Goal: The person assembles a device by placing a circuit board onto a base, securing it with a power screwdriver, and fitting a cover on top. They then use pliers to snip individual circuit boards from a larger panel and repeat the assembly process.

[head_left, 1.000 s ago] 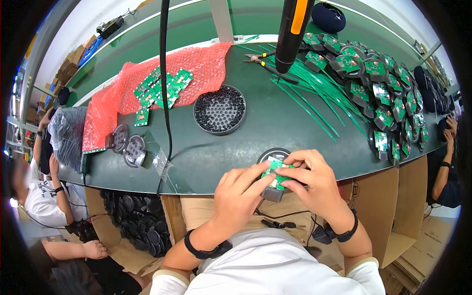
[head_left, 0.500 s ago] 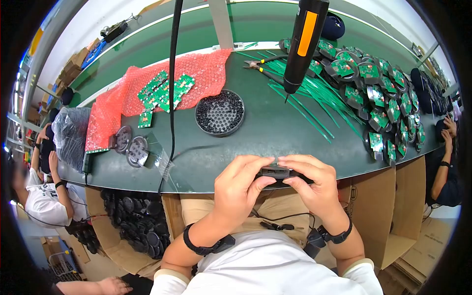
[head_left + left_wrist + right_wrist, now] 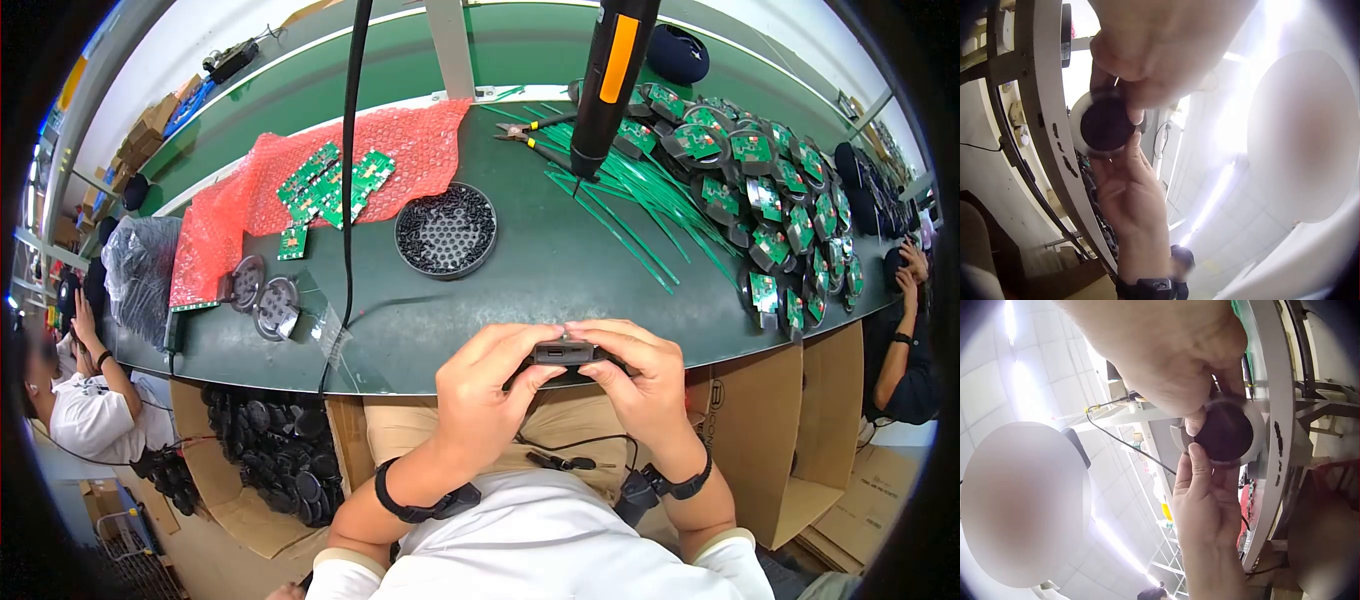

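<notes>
Both hands grip a round black plastic housing (image 3: 563,353) at the front edge of the table, tilted so its rim, with a small port slot, faces the head camera. My left hand (image 3: 485,385) pinches its left side between thumb and fingers. On the right side, my right hand (image 3: 640,380) holds it the same way. In the left wrist view, the flat dark back of the housing (image 3: 1107,125) shows, with both thumbs at its rim. The right wrist view shows that dark round back (image 3: 1227,431) too. The inner side is hidden from all views.
A black electric screwdriver (image 3: 600,110) hangs over green strips (image 3: 650,200) and pliers (image 3: 530,130). Housings with circuit boards (image 3: 765,200) pile up at right. A round tin (image 3: 446,272) holds small black parts. Circuit boards (image 3: 330,190) lie on red bubble wrap (image 3: 420,140).
A second ago the housing lay tilted with its green circuit board face up under my fingers. Both hands have since turned it edge-on, hiding the board. The hanging screwdriver has swung slightly.
</notes>
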Demonstrator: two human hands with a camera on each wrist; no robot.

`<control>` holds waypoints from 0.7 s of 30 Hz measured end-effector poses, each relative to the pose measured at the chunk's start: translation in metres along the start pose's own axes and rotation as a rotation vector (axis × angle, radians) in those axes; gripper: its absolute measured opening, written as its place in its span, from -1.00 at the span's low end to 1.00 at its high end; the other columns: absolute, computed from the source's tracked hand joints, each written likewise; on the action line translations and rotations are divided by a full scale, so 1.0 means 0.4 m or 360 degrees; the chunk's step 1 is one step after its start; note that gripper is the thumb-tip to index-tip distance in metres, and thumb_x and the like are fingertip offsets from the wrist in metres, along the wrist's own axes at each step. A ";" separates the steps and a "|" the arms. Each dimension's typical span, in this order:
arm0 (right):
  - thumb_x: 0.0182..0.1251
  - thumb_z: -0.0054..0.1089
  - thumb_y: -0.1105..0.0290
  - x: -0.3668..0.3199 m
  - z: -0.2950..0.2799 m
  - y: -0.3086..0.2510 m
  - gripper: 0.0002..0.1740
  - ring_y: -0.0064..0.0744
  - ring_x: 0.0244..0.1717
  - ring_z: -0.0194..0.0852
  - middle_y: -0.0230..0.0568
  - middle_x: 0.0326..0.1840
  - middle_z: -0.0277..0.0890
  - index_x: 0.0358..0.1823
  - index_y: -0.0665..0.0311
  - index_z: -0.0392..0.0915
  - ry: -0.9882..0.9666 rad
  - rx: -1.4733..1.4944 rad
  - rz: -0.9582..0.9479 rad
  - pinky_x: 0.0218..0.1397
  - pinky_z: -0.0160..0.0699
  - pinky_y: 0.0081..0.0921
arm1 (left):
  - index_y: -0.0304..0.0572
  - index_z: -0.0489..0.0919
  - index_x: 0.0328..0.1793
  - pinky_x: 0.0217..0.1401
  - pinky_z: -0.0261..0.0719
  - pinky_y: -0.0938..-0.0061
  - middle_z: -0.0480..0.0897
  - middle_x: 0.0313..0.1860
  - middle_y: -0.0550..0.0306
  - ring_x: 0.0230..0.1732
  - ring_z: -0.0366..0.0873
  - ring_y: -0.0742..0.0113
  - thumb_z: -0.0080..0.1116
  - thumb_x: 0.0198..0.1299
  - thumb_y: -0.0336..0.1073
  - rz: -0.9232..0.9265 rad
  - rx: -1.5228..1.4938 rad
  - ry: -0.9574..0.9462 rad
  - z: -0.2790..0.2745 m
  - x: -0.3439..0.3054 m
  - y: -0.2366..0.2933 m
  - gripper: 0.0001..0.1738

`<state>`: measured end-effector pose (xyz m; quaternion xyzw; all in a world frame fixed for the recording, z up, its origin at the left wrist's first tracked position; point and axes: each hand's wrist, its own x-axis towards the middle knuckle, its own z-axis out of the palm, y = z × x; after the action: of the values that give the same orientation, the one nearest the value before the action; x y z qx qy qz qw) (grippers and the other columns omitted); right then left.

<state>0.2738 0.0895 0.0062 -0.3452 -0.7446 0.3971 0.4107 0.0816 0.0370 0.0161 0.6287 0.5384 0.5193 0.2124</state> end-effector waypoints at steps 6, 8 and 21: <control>0.20 0.43 0.60 -0.003 0.002 0.001 -0.66 -0.13 0.11 0.78 -0.03 0.11 0.78 0.05 0.40 0.75 0.0033 0.0126 0.0085 0.19 0.73 -0.33 | -0.24 0.76 0.07 -0.03 0.74 0.36 0.79 -0.06 -0.02 -0.08 0.79 0.13 0.51 0.08 -0.54 0.0004 0.0031 -0.0016 0.001 0.002 0.002 -0.62; 0.21 0.44 0.58 -0.003 0.003 -0.001 -0.66 -0.13 0.11 0.79 -0.04 0.12 0.78 0.05 0.40 0.74 0.0028 0.0178 0.0128 0.19 0.74 -0.33 | -0.23 0.75 0.07 -0.04 0.74 0.36 0.79 -0.06 -0.02 -0.08 0.79 0.11 0.51 0.07 -0.54 0.0034 0.0092 -0.0020 0.001 0.001 0.004 -0.61; 0.17 0.43 0.59 0.011 -0.014 -0.040 -0.65 0.00 0.11 0.74 -0.01 0.12 0.75 0.03 0.41 0.70 -0.0099 -0.0275 -0.0080 0.19 0.72 -0.24 | -0.24 0.73 0.04 -0.02 0.75 0.31 0.79 -0.07 -0.04 -0.06 0.79 0.03 0.49 0.04 -0.52 0.0079 0.0220 0.0004 0.005 -0.003 0.009 -0.62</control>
<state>0.2739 0.0879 0.0237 -0.3481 -0.7969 0.3316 0.3659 0.0853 0.0355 0.0179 0.6544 0.5575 0.4867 0.1549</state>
